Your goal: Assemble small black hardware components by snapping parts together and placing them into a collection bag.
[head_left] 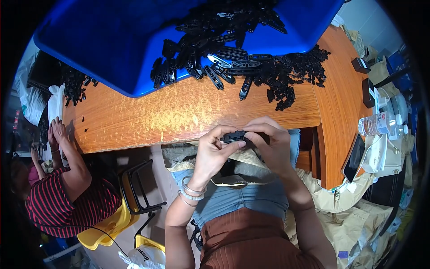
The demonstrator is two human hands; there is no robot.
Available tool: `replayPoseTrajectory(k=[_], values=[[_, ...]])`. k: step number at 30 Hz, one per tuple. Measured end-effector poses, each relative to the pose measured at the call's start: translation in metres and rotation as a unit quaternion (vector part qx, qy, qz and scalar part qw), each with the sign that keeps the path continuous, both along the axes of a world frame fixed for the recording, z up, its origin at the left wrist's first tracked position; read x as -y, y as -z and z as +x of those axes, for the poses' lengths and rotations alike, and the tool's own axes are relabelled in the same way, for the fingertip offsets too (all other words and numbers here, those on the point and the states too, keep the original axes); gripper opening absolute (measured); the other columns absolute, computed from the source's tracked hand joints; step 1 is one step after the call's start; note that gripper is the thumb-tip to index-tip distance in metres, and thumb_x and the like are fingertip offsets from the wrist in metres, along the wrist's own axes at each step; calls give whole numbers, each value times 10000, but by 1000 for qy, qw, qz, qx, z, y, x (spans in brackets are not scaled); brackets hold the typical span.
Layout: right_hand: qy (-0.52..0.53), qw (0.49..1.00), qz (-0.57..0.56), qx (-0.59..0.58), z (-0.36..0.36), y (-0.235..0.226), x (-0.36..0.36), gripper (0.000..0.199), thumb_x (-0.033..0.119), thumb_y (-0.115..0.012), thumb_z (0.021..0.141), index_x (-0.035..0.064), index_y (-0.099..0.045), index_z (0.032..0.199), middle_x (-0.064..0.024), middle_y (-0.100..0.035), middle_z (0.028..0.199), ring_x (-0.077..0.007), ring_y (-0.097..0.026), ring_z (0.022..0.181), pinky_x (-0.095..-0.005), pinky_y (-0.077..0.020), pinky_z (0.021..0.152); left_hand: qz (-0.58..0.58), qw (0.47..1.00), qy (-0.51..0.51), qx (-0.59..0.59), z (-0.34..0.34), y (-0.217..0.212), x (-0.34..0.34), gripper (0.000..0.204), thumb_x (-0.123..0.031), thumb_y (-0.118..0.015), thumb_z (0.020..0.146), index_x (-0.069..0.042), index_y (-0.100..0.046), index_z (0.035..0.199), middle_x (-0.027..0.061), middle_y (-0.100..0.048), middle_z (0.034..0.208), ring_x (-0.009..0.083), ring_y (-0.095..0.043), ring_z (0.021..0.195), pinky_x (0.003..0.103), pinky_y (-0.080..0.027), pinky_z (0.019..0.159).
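Observation:
Between my two hands, just in front of the table's near edge, is a small black plastic part. My left hand grips its left end, thumb below and fingers above. At its right end, the thumb and fingers of my right hand pinch it. An open paper sack sits in my lap under the hands; dark contents show at its mouth. Ahead on the table lie long black plastic pieces, spilling from a tipped blue bin. Beside them spreads a heap of small black parts.
The wooden table has a worn front edge. On its right wing are a water bottle and a phone. Another person in a striped top works at the left, beside a yellow chair. Paper sacks lie at right.

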State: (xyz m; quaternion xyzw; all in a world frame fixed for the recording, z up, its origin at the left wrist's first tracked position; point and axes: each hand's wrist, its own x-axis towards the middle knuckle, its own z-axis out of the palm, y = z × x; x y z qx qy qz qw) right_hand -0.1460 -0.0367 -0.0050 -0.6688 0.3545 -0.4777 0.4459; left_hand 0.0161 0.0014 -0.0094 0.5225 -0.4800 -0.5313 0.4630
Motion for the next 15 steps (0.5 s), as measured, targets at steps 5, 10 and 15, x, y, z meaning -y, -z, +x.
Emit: replayPoseTrajectory(k=[5, 10, 15], values=[[45, 990, -106, -78, -5, 6, 1, 99, -17, -607, 782, -12, -652, 870, -115, -630, 861, -197, -595, 793, -268, -457, 692, -7, 990, -27, -135, -4, -2, -1, 226, 87, -615, 804, 57, -555, 1020, 126, -656, 886, 158, -666, 781, 206, -547, 662], [48, 964, -220, -143, -9, 9, 1, 158, 10, -619, 785, -1, -645, 940, -104, -629, 863, -159, -581, 802, -270, -450, 679, 11, 991, -32, -127, -3, -1, -2, 215, 96, -602, 806, 53, -554, 1011, 127, -653, 865, 154, -665, 763, 206, -546, 647], [-39, 985, 149, -76, -10, 18, -8, 254, 23, -628, 809, -53, -601, 1050, -77, -650, 869, -78, -592, 778, -213, -470, 658, 2, 997, -39, -72, -2, 3, -4, 161, 81, -610, 796, 39, -576, 947, 96, -646, 743, 118, -625, 631, 216, -517, 596]])
